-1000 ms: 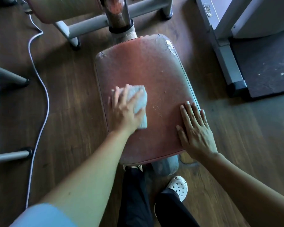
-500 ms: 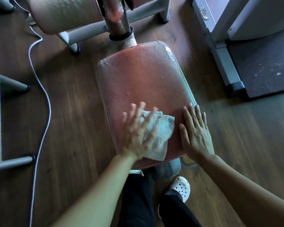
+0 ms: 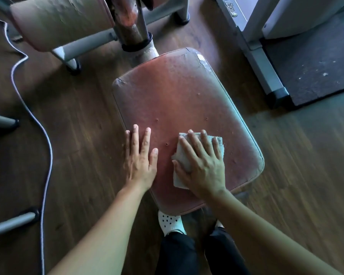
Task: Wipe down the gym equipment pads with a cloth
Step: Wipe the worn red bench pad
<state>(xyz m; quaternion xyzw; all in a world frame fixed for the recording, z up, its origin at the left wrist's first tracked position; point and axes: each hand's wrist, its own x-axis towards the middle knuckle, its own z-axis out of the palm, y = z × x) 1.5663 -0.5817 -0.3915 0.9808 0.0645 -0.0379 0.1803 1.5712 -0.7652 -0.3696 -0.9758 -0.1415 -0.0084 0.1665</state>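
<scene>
A dark wooden floor [image 3: 77, 116] runs under everything. Nearest the camera, black trousers [image 3: 177, 255] and a white perforated shoe [image 3: 170, 223] show just below the near edge of a worn reddish seat pad [image 3: 177, 96].

Two bare forearms reach forward onto the near part of that pad. The left grip [image 3: 140, 155], a bare hand, lies flat along the pad's left edge with its fingers straight and close together; it holds nothing. The right grip [image 3: 203, 161] rests palm down on a pale folded cloth [image 3: 182, 155], its fingers spread and nearly straight, pressing the cloth to the pad rather than curling round it. The cloth sits on the near right part of the pad, showing past the fingertips and beside the thumb. The two hands are apart, with a small hole [image 3: 166, 144] in the pad's cover between them.

Farther up, two more small holes mark the pad's middle, and the cover is cracked and peeling at the far right corner [image 3: 202, 60]. Beyond the far edge a rusty metal post [image 3: 131, 22] rises, with a pale roller pad [image 3: 58, 18] to its left over grey frame tubes. A white cable [image 3: 48, 139] snakes down the floor on the left. To the far right stands a grey machine base [image 3: 266, 66] beside a dark speckled mat [image 3: 310, 70].
</scene>
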